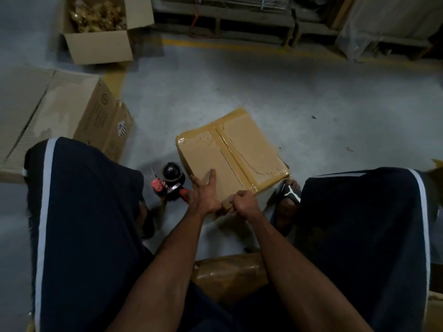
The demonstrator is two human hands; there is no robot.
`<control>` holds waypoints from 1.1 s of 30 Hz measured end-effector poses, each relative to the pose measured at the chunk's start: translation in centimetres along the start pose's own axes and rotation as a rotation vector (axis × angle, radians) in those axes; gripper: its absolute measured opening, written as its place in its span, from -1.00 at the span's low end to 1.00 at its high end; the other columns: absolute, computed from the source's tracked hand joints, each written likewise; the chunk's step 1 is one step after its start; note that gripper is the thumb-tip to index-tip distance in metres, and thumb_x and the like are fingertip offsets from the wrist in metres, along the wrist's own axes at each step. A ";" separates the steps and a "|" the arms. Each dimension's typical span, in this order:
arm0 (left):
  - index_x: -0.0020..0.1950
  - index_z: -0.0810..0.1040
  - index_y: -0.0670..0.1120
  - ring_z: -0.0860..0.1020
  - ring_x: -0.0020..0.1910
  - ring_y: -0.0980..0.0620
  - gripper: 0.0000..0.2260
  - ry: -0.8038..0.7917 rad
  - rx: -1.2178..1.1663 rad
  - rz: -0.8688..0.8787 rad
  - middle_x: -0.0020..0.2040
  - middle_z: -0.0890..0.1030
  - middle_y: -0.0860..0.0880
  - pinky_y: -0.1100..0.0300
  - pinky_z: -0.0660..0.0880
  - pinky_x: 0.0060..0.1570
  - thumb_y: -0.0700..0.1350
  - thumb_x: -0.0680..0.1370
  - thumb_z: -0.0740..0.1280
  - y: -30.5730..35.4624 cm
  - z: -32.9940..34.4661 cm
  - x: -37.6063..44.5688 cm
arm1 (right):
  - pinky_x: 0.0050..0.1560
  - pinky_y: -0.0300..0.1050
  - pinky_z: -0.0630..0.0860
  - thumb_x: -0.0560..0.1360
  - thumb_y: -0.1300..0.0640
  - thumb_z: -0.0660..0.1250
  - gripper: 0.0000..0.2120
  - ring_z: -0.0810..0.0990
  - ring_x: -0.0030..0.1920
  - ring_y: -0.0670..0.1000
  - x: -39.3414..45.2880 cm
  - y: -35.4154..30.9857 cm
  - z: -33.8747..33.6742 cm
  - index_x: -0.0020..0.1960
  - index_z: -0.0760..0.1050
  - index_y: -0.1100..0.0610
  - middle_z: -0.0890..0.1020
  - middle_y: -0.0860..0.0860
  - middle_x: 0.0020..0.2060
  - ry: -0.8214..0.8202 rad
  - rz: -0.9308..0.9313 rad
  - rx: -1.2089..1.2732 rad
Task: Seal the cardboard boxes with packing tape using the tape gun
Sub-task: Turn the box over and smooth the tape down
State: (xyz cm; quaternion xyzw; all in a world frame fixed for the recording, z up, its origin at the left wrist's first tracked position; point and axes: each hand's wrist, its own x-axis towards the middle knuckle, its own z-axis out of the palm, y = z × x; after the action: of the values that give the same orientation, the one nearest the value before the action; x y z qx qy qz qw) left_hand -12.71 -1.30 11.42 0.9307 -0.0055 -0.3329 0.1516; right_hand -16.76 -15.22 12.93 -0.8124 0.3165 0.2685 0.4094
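Between the seated person's knees, the left hand (203,195) lies with fingers straight and spread on the near corner of the cardboard box (242,149), probably steadying it and smoothing tape. The right hand (242,203) curls its fingers at the box's near edge; whether it pinches a tape end cannot be told. The box sits on the floor (239,87) with glossy tape along its centre seam, seemingly almost sealed, the tape gun (170,183) set down within reach just beside its left edge, and far left an open carton (100,46) waits unsealed.

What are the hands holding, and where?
Tape gun lies unheld. Left hand presses on the box; right hand curls at its near edge, grip unclear.
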 end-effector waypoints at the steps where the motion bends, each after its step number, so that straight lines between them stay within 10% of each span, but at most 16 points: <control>1: 0.59 -0.33 0.24 0.15 0.53 -0.42 0.23 -0.001 -0.007 0.008 0.57 -0.18 -0.44 -0.38 0.18 0.43 0.10 0.29 0.60 -0.3 -0.2 -0.1 | -0.05 0.08 0.69 0.56 0.14 0.28 -0.84 0.72 -0.19 0.15 -0.1 -0.1 -0.1 -0.06 0.63 0.14 0.72 0.13 -0.23 0.008 -0.011 -0.037; 12: 0.59 0.06 0.35 0.45 0.34 -0.28 0.11 0.091 0.016 -0.047 0.44 0.36 -0.17 -0.18 0.50 0.25 -0.17 0.25 0.62 -5.3 -3.6 -1.1 | 0.35 0.15 0.42 0.50 0.09 0.36 -0.47 0.40 0.36 0.30 1.4 0.3 -3.8 0.45 0.39 -0.07 0.38 0.19 0.34 0.314 0.002 -0.420; 21: 0.60 0.11 0.33 0.59 0.13 -0.14 -0.02 -0.060 -0.113 -0.018 0.36 0.50 -0.15 0.10 0.60 0.07 -0.10 0.23 0.39 -6.9 -3.9 -0.3 | 0.36 0.31 0.42 0.44 0.07 0.42 -0.29 0.46 0.29 0.37 2.0 1.4 -4.9 0.51 0.25 -0.27 0.35 0.22 0.28 0.187 0.000 -0.290; 25: 0.52 0.24 0.40 0.51 0.34 -0.15 -0.09 -0.060 -0.214 -0.068 0.50 0.40 -0.16 0.05 0.50 0.31 0.03 0.17 0.36 -7.4 -3.7 0.5 | 0.37 0.20 0.46 0.41 0.02 0.45 -0.27 0.45 0.30 0.36 1.6 2.5 -4.6 0.51 0.27 -0.22 0.37 0.24 0.29 0.216 0.024 -0.266; 33: 0.63 0.03 -0.07 0.47 0.34 -0.31 -0.33 0.010 -0.171 0.035 0.46 0.40 -0.28 -0.10 0.46 0.30 0.00 0.61 0.30 -3.9 -3.2 -1.4 | 0.57 0.36 0.00 0.58 -0.23 0.34 -0.15 -0.02 0.57 0.48 2.5 1.8 -1.9 0.67 -0.08 -0.09 -0.05 0.41 0.58 0.263 0.037 -0.355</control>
State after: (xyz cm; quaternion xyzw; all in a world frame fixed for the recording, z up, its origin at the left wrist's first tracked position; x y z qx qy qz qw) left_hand -12.18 3.43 13.48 0.9157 0.0075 -0.3250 0.2363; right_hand -16.09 -18.36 11.30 -0.8939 0.3299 0.2190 0.2101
